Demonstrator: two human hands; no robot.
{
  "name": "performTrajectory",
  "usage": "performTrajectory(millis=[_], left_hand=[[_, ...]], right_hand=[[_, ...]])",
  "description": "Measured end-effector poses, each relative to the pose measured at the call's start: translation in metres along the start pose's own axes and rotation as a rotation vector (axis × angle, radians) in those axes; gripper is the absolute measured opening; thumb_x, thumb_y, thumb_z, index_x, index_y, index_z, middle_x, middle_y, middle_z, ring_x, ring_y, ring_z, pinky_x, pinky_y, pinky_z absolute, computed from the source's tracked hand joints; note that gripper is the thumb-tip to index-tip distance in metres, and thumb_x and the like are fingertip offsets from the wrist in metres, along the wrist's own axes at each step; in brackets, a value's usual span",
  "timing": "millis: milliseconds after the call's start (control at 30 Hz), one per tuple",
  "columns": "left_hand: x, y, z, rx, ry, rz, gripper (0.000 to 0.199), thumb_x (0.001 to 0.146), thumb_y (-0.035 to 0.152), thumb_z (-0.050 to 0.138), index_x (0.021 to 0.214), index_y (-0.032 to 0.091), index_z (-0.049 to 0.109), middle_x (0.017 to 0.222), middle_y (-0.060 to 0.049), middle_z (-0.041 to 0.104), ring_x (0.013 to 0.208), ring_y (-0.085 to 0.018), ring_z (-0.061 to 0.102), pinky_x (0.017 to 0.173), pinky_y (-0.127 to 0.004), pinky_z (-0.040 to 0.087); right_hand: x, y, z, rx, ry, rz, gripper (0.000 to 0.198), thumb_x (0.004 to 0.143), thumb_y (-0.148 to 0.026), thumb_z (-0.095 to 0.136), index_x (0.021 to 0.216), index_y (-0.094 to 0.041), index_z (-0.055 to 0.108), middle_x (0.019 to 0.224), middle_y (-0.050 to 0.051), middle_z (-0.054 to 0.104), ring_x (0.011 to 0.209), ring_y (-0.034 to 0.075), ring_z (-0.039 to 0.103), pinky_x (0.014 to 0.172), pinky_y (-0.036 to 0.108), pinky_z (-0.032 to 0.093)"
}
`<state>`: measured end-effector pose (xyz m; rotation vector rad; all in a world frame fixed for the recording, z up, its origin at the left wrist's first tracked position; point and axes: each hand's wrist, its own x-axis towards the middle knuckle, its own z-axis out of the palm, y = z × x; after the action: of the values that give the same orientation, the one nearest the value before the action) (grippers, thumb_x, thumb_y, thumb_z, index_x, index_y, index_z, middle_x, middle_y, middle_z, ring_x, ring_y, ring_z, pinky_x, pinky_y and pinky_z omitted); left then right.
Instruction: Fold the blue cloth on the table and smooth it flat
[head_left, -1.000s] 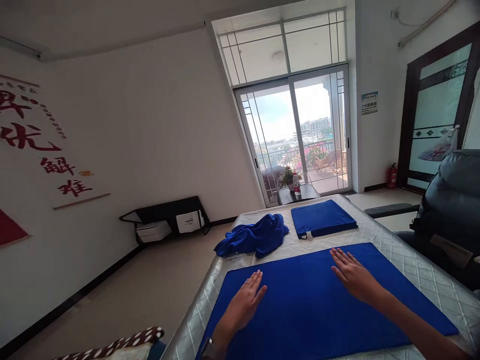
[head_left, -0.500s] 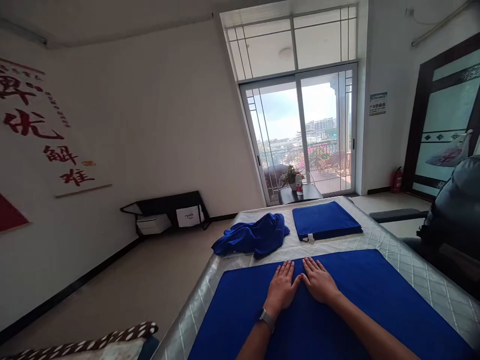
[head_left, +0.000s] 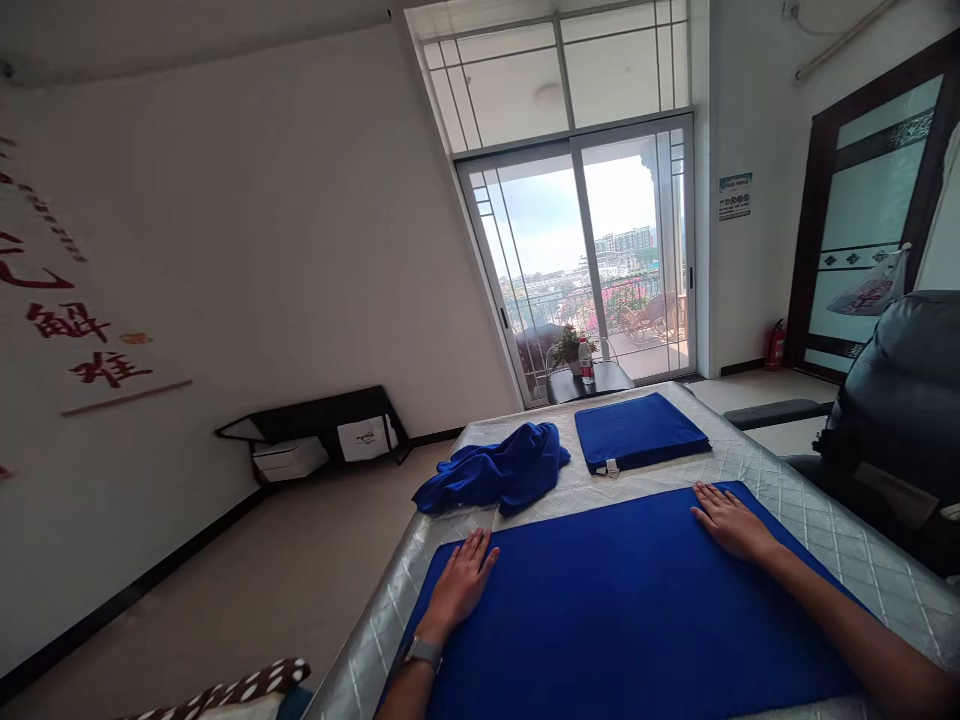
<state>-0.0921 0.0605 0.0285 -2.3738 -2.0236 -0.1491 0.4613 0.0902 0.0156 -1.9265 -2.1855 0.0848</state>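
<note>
A flat blue cloth [head_left: 600, 600] lies spread over the near part of a quilted silvery mattress [head_left: 371, 625]. My left hand [head_left: 459, 585], with a watch on its wrist, rests flat near the cloth's far left corner, fingers stretched out. Near the far right corner my right hand [head_left: 731, 522] also lies flat on the cloth with straight fingers. Beyond them sit a crumpled blue cloth [head_left: 499, 470] on the left and a neatly folded stack of blue cloth [head_left: 639, 430] with a white tag on the right.
A small dark table [head_left: 589, 380] with a plant and a bottle [head_left: 586, 360] stands past the mattress's far end, before a sliding glass door. On the right is a black leather chair [head_left: 907, 400]. Against the left wall stands a black rack [head_left: 322, 410] holding white boxes.
My hands have slid apart from the middle of the cloth's far edge, the left toward the left corner and the right toward the right corner. The head view has turned slightly right.
</note>
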Motion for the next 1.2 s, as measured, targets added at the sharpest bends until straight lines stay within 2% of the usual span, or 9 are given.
performTrajectory(millis=[100, 200, 600, 767, 867, 933, 1000, 1100, 1200], left_hand=[[-0.002, -0.042, 0.008, 0.037, 0.017, -0.078, 0.056, 0.104, 0.041, 0.026, 0.154, 0.018, 0.037, 0.160, -0.010, 0.036, 0.150, -0.024, 0.028, 0.122, -0.047, 0.025], [-0.002, -0.057, 0.014, 0.016, 0.018, -0.140, 0.058, 0.103, 0.043, 0.026, 0.153, 0.015, 0.037, 0.161, -0.011, 0.035, 0.149, -0.025, 0.029, 0.121, -0.047, 0.026], [0.000, -0.062, 0.027, 0.007, 0.108, -0.114, 0.056, 0.102, 0.030, 0.025, 0.154, 0.013, 0.036, 0.159, -0.013, 0.037, 0.149, -0.024, 0.030, 0.121, -0.047, 0.027], [-0.003, -0.050, 0.015, -0.005, 0.159, -0.167, 0.056, 0.102, 0.031, 0.024, 0.153, 0.012, 0.038, 0.158, -0.013, 0.039, 0.148, -0.025, 0.032, 0.121, -0.047, 0.027], [-0.008, -0.032, 0.002, 0.007, 0.194, -0.164, 0.055, 0.101, 0.031, 0.025, 0.150, 0.010, 0.043, 0.157, -0.015, 0.042, 0.147, -0.026, 0.033, 0.122, -0.047, 0.026], [-0.008, -0.009, -0.008, 0.006, 0.195, -0.104, 0.055, 0.102, 0.031, 0.025, 0.147, 0.008, 0.047, 0.155, -0.016, 0.044, 0.146, -0.026, 0.036, 0.122, -0.046, 0.028], [-0.006, 0.024, -0.015, -0.009, 0.176, 0.017, 0.054, 0.103, 0.032, 0.025, 0.145, 0.008, 0.050, 0.153, -0.017, 0.047, 0.144, -0.025, 0.040, 0.120, -0.045, 0.031], [0.005, 0.089, -0.022, -0.029, 0.144, 0.224, 0.051, 0.104, 0.033, 0.028, 0.144, 0.012, 0.051, 0.151, -0.015, 0.049, 0.143, -0.024, 0.041, 0.119, -0.046, 0.035], [0.020, 0.151, -0.016, -0.022, 0.137, 0.325, 0.053, 0.105, 0.035, 0.027, 0.147, 0.010, 0.047, 0.154, -0.016, 0.045, 0.145, -0.024, 0.038, 0.119, -0.043, 0.035]], right_hand=[[0.001, 0.056, 0.003, -0.043, 0.025, 0.097, 0.074, 0.096, -0.052, 0.017, 0.155, -0.011, 0.035, 0.162, 0.012, 0.032, 0.150, 0.025, 0.025, 0.122, 0.047, 0.019], [0.003, 0.080, 0.009, -0.062, 0.030, 0.104, 0.074, 0.096, -0.049, 0.017, 0.155, -0.007, 0.034, 0.161, 0.015, 0.031, 0.150, 0.025, 0.025, 0.122, 0.047, 0.020], [0.005, 0.080, 0.014, -0.060, 0.046, 0.122, 0.075, 0.096, -0.053, 0.017, 0.156, -0.011, 0.031, 0.163, 0.010, 0.029, 0.151, 0.024, 0.022, 0.123, 0.046, 0.019], [0.000, 0.073, 0.002, -0.123, 0.113, 0.116, 0.070, 0.097, -0.047, 0.019, 0.152, -0.008, 0.041, 0.159, 0.014, 0.037, 0.148, 0.028, 0.028, 0.122, 0.050, 0.020], [-0.005, 0.056, -0.013, -0.146, 0.190, 0.100, 0.067, 0.098, -0.041, 0.019, 0.149, -0.007, 0.044, 0.156, 0.016, 0.042, 0.148, 0.029, 0.030, 0.122, 0.050, 0.020], [-0.007, 0.032, -0.022, -0.118, 0.225, 0.059, 0.067, 0.099, -0.040, 0.018, 0.150, -0.005, 0.044, 0.156, 0.016, 0.041, 0.148, 0.028, 0.029, 0.122, 0.048, 0.021], [-0.010, -0.006, -0.027, -0.053, 0.219, -0.031, 0.067, 0.100, -0.041, 0.018, 0.151, -0.005, 0.041, 0.157, 0.016, 0.039, 0.149, 0.026, 0.028, 0.122, 0.046, 0.022], [-0.011, -0.080, -0.027, 0.058, 0.150, -0.222, 0.065, 0.102, -0.047, 0.018, 0.154, -0.013, 0.038, 0.159, 0.010, 0.036, 0.149, 0.023, 0.026, 0.122, 0.045, 0.024], [-0.008, -0.150, -0.018, 0.122, 0.070, -0.371, 0.065, 0.103, -0.049, 0.018, 0.156, -0.015, 0.033, 0.161, 0.009, 0.031, 0.150, 0.022, 0.025, 0.122, 0.043, 0.022]])
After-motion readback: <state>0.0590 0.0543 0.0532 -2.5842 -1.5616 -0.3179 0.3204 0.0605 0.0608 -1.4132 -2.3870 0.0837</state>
